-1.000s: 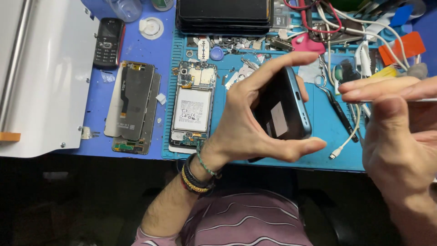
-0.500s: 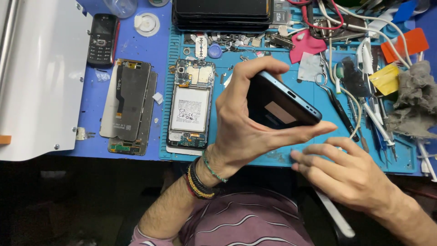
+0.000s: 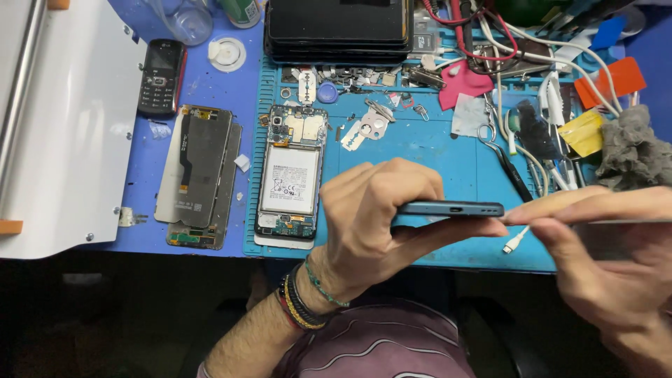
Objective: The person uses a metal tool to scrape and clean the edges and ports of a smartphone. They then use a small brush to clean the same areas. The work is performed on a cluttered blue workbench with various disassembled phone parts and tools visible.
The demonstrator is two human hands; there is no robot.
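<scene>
left hand (image 3: 378, 224) gripping phone (image 3: 451, 208) edge-on, right hand (image 3: 602, 259) pinching tool

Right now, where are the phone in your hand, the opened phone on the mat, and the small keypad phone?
Held phone (image 3: 451, 208), head view, bottom edge.
Opened phone (image 3: 290, 180), head view, battery.
Keypad phone (image 3: 160, 78), head view, keypad.

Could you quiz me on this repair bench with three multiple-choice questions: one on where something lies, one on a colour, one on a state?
1. Where is the old keypad phone?
A. on the teal mat
B. on the blue surface, upper left
C. in the right hand

2. What colour is the work mat?
A. teal
B. red
C. white

3. How is the phone in the left hand held?
A. screen up
B. edge-on to the camera
C. lying on the mat

Answers: 1 B, it lies left of the mat. 2 A, its bare middle shows teal. 3 B, only its thin port edge shows.
</scene>
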